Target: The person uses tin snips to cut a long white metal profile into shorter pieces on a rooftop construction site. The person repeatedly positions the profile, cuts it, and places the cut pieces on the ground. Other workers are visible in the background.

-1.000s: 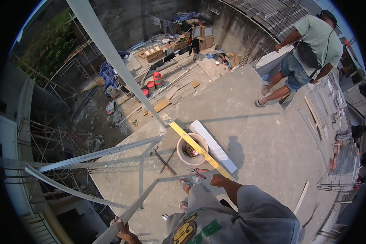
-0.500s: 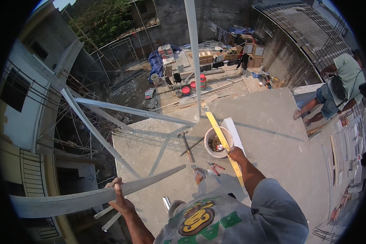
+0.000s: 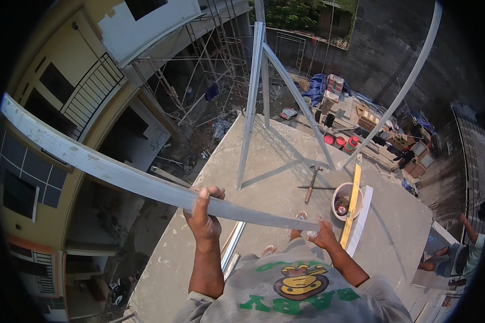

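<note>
A long grey metal channel (image 3: 124,180) stretches from the upper left to just in front of my body. My left hand (image 3: 203,215) is wrapped around it partway along, thumb on the near side. At the channel's short end my right hand (image 3: 323,234) is closed on its tip. To the right of that hand, a yellow spirit level (image 3: 353,199) lies across the rim of a pale bucket (image 3: 337,210) with debris and a can inside. Beside the bucket is a white strip (image 3: 361,220). A hammer (image 3: 311,185) lies on the concrete, crossing a dark rod.
A frame of metal struts (image 3: 248,107) stands on the slab (image 3: 199,258), whose left edge drops to lower ground. A tall pole (image 3: 399,97) rises beyond the bucket. Another person (image 3: 463,253) bends at the far right. Metal pieces (image 3: 233,245) lie by my feet.
My right hand has let go of the spirit level and now grips the channel's end. The channel has swung with my left hand still on it. My view has turned left.
</note>
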### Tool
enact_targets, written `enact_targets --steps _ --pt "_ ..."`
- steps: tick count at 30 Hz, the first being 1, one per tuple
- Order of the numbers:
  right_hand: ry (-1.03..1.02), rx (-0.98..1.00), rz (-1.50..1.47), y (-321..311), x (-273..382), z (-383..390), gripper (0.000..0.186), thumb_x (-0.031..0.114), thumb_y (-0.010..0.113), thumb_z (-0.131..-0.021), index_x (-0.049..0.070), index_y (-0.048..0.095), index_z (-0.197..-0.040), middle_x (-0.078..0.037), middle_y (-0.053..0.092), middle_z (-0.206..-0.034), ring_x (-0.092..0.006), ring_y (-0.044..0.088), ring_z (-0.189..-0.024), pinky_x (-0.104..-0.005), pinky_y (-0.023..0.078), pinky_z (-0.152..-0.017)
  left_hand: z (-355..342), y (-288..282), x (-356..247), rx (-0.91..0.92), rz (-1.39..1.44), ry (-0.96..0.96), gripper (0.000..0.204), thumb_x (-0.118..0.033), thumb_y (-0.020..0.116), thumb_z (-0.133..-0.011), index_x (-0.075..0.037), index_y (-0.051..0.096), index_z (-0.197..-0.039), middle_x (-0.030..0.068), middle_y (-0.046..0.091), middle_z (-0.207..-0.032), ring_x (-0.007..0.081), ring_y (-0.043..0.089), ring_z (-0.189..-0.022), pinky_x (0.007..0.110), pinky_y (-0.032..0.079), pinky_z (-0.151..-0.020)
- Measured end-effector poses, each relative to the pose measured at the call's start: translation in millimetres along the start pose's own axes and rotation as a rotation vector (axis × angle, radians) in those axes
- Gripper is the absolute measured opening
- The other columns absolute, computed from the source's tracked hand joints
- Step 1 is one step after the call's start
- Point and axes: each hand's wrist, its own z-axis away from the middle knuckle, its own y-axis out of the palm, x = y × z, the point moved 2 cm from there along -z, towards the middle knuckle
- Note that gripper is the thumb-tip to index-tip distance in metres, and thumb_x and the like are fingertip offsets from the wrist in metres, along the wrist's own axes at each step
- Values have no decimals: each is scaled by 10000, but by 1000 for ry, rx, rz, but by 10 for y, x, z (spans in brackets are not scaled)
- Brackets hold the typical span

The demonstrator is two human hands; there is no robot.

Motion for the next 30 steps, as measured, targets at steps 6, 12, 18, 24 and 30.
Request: enact_targets --steps 6,12,18,24,30 --pt "-121 164 323 -94 289 479 834 385 870 -651 159 516 -1371 -143 569 -1326 -334 494 -1275 -456 380 -1077 429 -1006 41 -342 161 -178 422 -344 728 -857 2 559 -1030 131 658 -889 294 686 -855 439 560 -782" --pt "-318 421 405 -444 203 758 520 331 822 -695 103 680 -1140 -198 697 -1059 -369 672 -985 -410 532 -882 909 -1828 459 -624 255 -276 484 -345 740 -854 28 542 -1090 184 641 -965 322 685 -890 423 576 -752" --pt "-397 547 315 -777 524 1011 372 307 790 -735 49 703 -988 -224 701 -871 -383 691 -842 -419 542 -750 1307 -2524 1053 -813 278 -258 413 -262 702 -877 31 542 -1121 152 640 -960 303 679 -885 421 583 -719" --pt "-512 553 501 -849 989 1077 370 367 730 -793 53 703 -986 -235 697 -883 -402 680 -868 -446 532 -761 1676 -2535 1730 -930 397 -365 354 -233 694 -877 9 570 -1105 112 628 -979 249 665 -840 410 582 -758" --pt "-551 599 644 -574 820 947 537 393 754 -738 40 670 -1134 -260 690 -1004 -409 668 -967 -461 522 -856 2211 -1911 2030 -797 278 -573 481 -221 706 -869 2 530 -1258 158 610 -1099 265 657 -918 454 579 -807"
